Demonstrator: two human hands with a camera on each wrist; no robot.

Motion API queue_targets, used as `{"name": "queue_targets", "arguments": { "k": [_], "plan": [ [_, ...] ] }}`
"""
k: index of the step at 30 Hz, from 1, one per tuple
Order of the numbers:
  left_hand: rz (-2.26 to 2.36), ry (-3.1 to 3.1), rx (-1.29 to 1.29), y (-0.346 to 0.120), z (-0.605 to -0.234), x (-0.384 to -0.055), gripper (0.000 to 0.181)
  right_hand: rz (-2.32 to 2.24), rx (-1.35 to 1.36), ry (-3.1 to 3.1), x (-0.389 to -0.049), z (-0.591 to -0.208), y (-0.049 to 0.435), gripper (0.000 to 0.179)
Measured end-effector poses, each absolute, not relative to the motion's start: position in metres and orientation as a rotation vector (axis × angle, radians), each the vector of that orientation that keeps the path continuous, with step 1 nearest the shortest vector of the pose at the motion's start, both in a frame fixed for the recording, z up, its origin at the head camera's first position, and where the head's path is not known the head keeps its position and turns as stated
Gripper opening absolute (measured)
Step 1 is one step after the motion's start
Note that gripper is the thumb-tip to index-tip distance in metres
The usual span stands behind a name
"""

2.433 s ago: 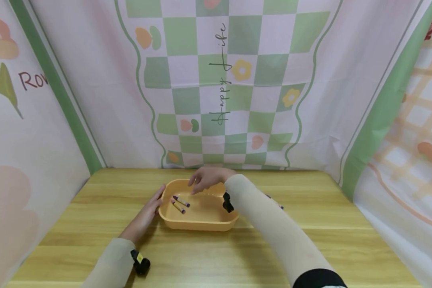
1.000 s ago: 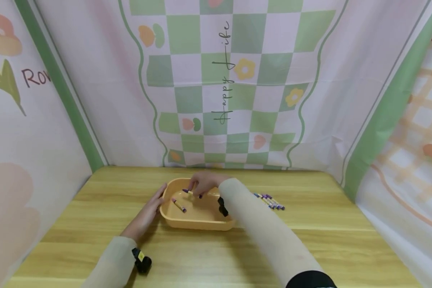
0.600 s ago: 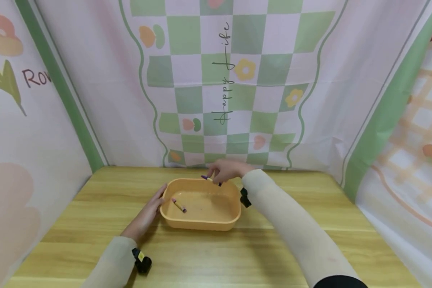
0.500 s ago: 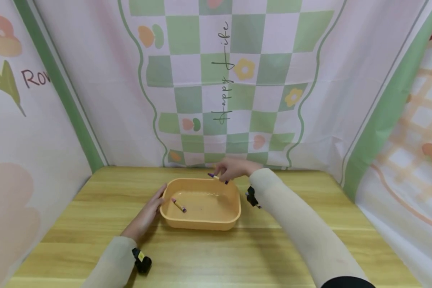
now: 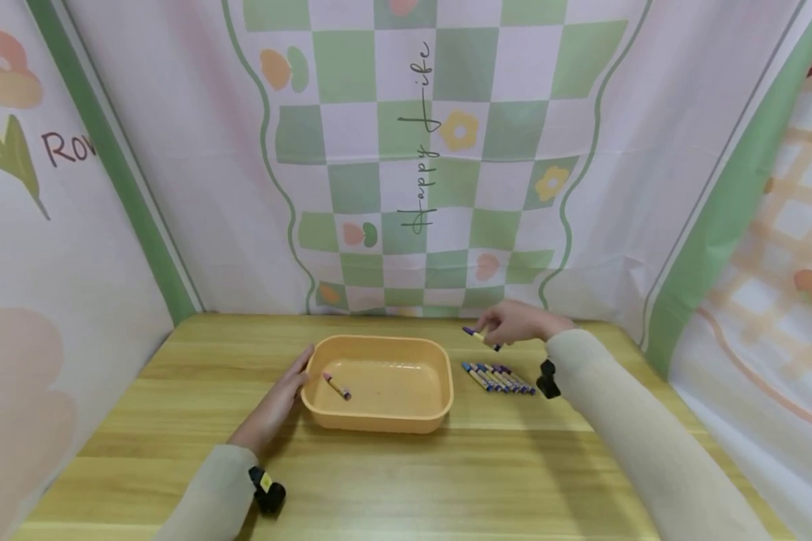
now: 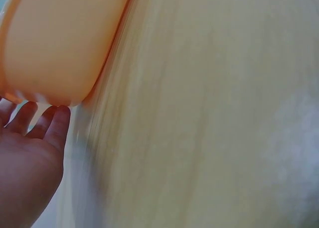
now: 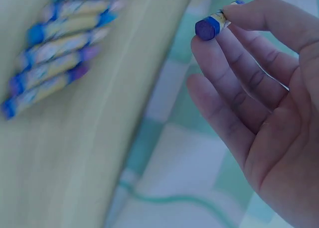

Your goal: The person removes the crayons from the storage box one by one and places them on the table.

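Note:
My right hand (image 5: 516, 322) pinches a purple crayon (image 5: 479, 336) between thumb and fingertips, in the air beyond a row of crayons (image 5: 498, 378). In the right wrist view the crayon's blue end (image 7: 205, 30) sticks out past the fingertips. Several crayons lie side by side in that row, right of the yellow-orange plastic basin (image 5: 379, 424). Inside the basin, toward its left, is one pink-tipped crayon (image 5: 337, 386). My left hand (image 5: 279, 396) rests against the basin's left end; the left wrist view has its nearly straight fingers (image 6: 59, 124) touching the outer wall.
The wood-grain table (image 5: 392, 488) carries the basin and the crayon row. A patterned curtain (image 5: 419, 188) hangs behind its far edge, with more printed cloth on both sides. A small black camera is strapped at each wrist.
My right hand picked the purple crayon out of the basin, lifted it over the rim and moved right, uncovering the crayon row. My left hand stays at the basin's left end.

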State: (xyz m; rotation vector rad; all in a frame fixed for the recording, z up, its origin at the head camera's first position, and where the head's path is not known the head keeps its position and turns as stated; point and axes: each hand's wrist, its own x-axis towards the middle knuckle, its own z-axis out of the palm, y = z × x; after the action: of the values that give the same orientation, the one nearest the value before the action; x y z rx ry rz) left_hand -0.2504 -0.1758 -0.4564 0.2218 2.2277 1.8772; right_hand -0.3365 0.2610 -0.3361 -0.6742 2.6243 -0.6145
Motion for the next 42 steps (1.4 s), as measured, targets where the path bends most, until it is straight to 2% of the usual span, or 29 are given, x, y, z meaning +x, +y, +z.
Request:
{"name": "queue_targets", "arguments": {
  "k": [11,19,33,42],
  "plan": [
    [1.87,2.23,0.227,-0.176,-0.458,-0.25,0.059,-0.681,-0.545,2.628,-0.312,-0.385,0.323,0.031],
    [1.866,2.237,0.227,-0.175,-0.458,-0.251,0.059,-0.739,-0.494,2.644,-0.303,-0.405,0.341,0.03],
    [1.865,2.243,0.212,-0.176,-0.458,-0.251,0.06,-0.841,-0.443,2.562,-0.301,-0.411,0.346,0.03],
    [1.875,2.246,0.211,-0.177,-0.458,-0.25,0.059,-0.662,-0.501,2.67,-0.309,-0.387,0.329,0.031]
  ]
}}
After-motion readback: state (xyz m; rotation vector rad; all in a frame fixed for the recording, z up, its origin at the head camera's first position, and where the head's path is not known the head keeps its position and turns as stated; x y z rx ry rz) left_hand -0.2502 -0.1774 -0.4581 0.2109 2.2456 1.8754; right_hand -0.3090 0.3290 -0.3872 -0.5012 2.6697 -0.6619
